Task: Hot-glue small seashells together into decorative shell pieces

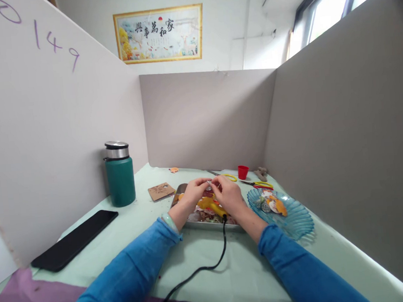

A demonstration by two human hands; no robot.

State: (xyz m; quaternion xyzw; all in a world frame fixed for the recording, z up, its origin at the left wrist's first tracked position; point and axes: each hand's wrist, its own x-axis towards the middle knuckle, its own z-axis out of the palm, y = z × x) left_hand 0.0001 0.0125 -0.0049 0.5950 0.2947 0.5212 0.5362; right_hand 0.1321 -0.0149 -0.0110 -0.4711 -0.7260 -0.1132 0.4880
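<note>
Above a metal tray [208, 224], my left hand [193, 194] and my right hand [229, 196] meet at the fingertips. Both are closed in a pinch on a small whitish, shiny piece [209, 186]; its kind is too small to make out. Below them in the tray lies a yellow corded tool [213, 207], its black cord [222, 255] running toward my body. Around the tool are several orange, white and brown bits, partly hidden by my hands. A pale green bangle [170, 222] circles my left wrist.
Right of the tray stands a blue glass plate [299, 220] with small decorated pieces. Behind are yellow-handled scissors [261, 185], a red cup [243, 172] and a grey-brown lump [261, 173]. Leftward are a brown card [161, 191], a green bottle [120, 181] and a black phone [75, 239]. Grey partitions [209, 117] enclose the table.
</note>
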